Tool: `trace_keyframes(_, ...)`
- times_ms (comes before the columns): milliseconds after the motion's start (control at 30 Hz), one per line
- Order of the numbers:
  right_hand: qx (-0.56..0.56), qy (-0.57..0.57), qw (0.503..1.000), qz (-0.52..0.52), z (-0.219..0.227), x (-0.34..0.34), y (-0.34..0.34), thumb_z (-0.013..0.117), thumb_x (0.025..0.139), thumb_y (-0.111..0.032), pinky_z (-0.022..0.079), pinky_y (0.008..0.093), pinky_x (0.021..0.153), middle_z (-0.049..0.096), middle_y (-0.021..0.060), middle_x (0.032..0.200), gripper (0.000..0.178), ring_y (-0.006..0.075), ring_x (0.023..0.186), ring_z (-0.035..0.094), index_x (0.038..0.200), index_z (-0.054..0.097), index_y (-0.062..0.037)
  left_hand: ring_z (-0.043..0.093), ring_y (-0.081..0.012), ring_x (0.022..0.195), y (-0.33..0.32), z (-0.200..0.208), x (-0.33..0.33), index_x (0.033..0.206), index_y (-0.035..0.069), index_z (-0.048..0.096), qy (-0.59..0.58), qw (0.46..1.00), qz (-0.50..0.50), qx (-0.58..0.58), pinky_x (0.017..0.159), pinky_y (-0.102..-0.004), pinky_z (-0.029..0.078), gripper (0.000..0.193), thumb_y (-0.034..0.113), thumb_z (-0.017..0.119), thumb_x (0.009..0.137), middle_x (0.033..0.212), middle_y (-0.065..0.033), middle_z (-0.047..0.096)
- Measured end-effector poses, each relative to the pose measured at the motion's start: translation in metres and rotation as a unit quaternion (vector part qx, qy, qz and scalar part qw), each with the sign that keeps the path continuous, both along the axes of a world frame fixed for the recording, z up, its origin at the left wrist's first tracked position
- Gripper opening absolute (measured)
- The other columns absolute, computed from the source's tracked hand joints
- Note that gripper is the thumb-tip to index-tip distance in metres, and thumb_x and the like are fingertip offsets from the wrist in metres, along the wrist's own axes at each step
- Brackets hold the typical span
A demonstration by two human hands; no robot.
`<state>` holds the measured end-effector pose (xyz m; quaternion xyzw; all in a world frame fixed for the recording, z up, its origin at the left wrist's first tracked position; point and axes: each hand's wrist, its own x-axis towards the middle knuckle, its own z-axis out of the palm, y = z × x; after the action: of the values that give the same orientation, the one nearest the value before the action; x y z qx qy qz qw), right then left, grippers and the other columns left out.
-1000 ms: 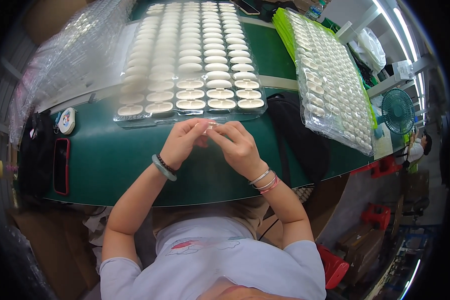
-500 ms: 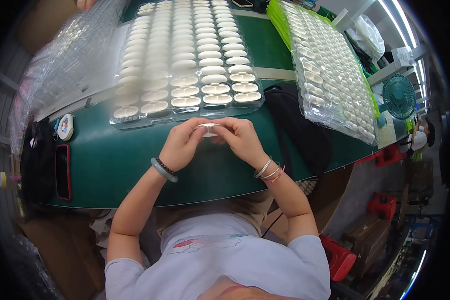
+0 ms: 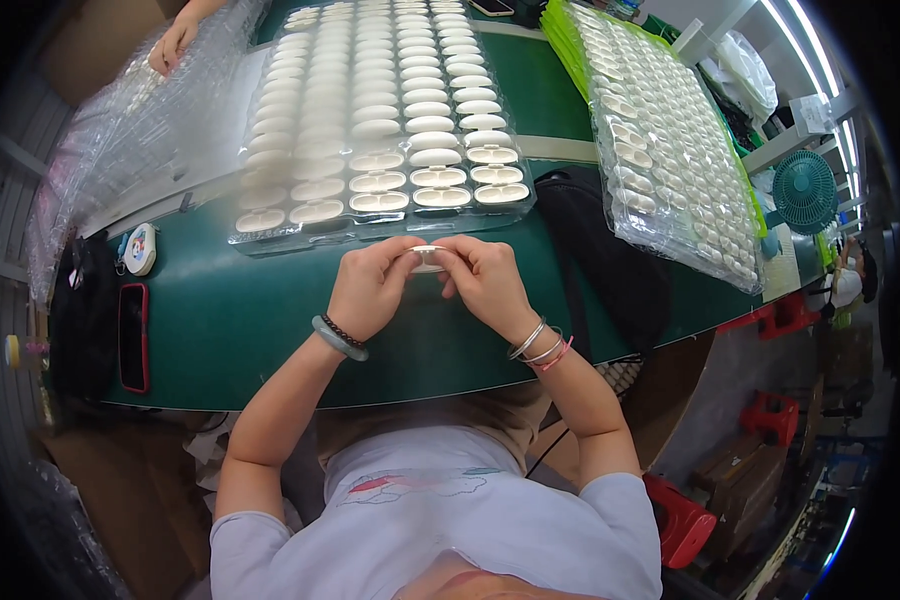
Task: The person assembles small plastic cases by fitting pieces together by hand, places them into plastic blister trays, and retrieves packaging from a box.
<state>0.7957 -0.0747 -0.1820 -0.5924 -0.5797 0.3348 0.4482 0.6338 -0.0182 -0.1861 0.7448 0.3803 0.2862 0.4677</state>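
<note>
Between my two hands is a small white earbud charging case (image 3: 428, 257), held level just in front of the near edge of a tray. My left hand (image 3: 372, 285) pinches its left end with thumb and fingers. At its right end, the thumb and fingers of my right hand (image 3: 482, 280) are closed on it too. My fingers cover most of the case. Beyond them lies a clear plastic tray (image 3: 315, 238) with rows of white cases. Most are closed ovals; several in the nearest rows stand open, showing their hollows.
On the right, a stack of filled trays (image 3: 670, 160) leans over green sheets, beside a black bag (image 3: 610, 260). At left lie a red-edged phone (image 3: 133, 338), a small round white pouch (image 3: 140, 250) and plastic-wrapped trays (image 3: 100, 150). Another person's hand (image 3: 173, 45) touches those.
The other person's hand has come further into view at the upper left, onto the wrapped trays. My hands keep hold of the case with only slight finger shifts; the view has shifted slightly.
</note>
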Motion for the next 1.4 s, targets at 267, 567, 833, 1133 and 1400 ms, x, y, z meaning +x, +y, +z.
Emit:
trace_keyframes(267, -0.017, 0.107, 0.994, 0.002, 0.004, -0.003, 0.002, 0.056, 0.087, -0.008, 0.049, 0.0226, 0.053, 0.066, 0.0093, 0.073, 0.021, 0.0118, 0.06, 0.064, 0.105, 0.059, 0.0023, 0.053, -0.0075, 0.062, 0.002, -0.011, 0.001, 0.107, 0.001, 0.06, -0.092, 0.995, -0.013, -0.03, 0.056, -0.023, 0.044, 0.025, 0.014, 0.058, 0.086, 0.072, -0.0044, 0.061)
trace_keyframes(567, -0.003, 0.288, 0.957, 0.032, -0.017, 0.0, 0.007, 0.06, 0.085, -0.002, 0.054, 0.0216, 0.059, 0.066, 0.0104, 0.086, 0.019, 0.0119, 0.073, 0.064, 0.101, 0.057, 0.0066, 0.048, -0.0011, 0.061, 0.005, -0.014, 0.006, 0.102, 0.0, 0.063, -0.18, 0.965, 0.006, -0.19, 0.053, -0.0162, 0.037, 0.023, 0.016, 0.063, 0.084, 0.074, 0.0023, 0.059)
trace_keyframes(833, -0.017, 0.257, 0.966, 0.03, -0.011, 0.002, 0.01, 0.059, 0.087, -0.009, 0.051, 0.02, 0.056, 0.065, 0.008, 0.083, 0.02, 0.0101, 0.065, 0.063, 0.102, 0.06, 0.0046, 0.049, -0.0033, 0.061, 0.007, -0.017, 0.008, 0.104, 0.0, 0.063, -0.146, 0.98, 0.012, -0.138, 0.053, -0.0189, 0.039, 0.022, 0.014, 0.059, 0.087, 0.072, 0.0023, 0.059)
trace_keyframes(1133, 0.021, 0.18, 0.983, 0.003, -0.01, 0.007, 0.004, 0.058, 0.088, -0.014, 0.05, 0.0213, 0.055, 0.065, 0.0076, 0.078, 0.024, 0.0105, 0.063, 0.063, 0.105, 0.06, 0.0026, 0.066, -0.0151, 0.075, 0.005, 0.011, 0.0, 0.096, -0.001, 0.065, -0.014, 0.985, 0.04, 0.166, 0.065, -0.0258, 0.049, 0.015, 0.004, 0.059, 0.084, 0.081, -0.0115, 0.068)
trace_keyframes(1400, 0.093, 0.097, 0.989, -0.065, -0.002, 0.021, 0.007, 0.062, 0.085, -0.014, 0.048, 0.0227, 0.051, 0.065, 0.0083, 0.073, 0.02, 0.0119, 0.058, 0.062, 0.097, 0.064, 0.0015, 0.057, -0.0267, 0.073, 0.149, 0.006, -0.002, 0.087, 0.003, 0.068, 0.159, 0.909, 0.102, 0.37, 0.068, -0.0358, 0.045, 0.017, 0.016, 0.064, 0.078, 0.079, -0.0141, 0.062)
